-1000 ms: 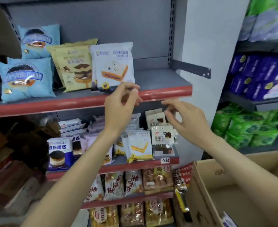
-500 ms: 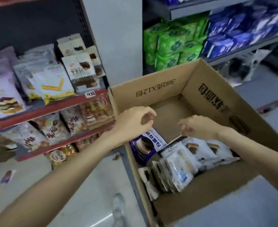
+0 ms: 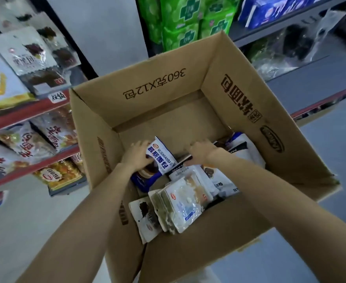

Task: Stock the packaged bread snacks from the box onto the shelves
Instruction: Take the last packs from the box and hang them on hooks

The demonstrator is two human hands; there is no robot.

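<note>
Bread snacks (image 3: pixel 180 203) in white and blue packets lie in a loose heap at the near side of an open cardboard box (image 3: pixel 239 99), whose far half shows bare brown floor. One blue and white packet (image 3: pixel 161 158) stands tilted at the far left edge of the heap. The left hand (image 3: pixel 136 155) grips this packet from its left side, thumb and fingers curled round its edge. The right hand (image 3: pixel 199 153) reaches into the box just right of that packet, fingers bent down toward the dark and white packets (image 3: pixel 237 150) against the right wall; whether it has hold of anything I cannot tell, since its fingertips are hidden. Near the front wall a stack of pale packets (image 3: pixel 168 209) stands on edge, and a white packet with a dark picture (image 3: pixel 145 217) leans at its left.

Left of the box, red-edged shelves (image 3: pixel 25 111) carry more snacks: white packets with dark pictures (image 3: pixel 31 56) on the upper one, bags with red lettering (image 3: pixel 31 139) below, and yellow bags (image 3: pixel 60 174) lowest. A grey pillar (image 3: pixel 98 33) rises behind the box. Far right, grey shelves (image 3: pixel 286 23) hold green packs (image 3: pixel 184 21) and blue packs (image 3: pixel 270 9). The floor (image 3: pixel 25 211) is pale grey.
</note>
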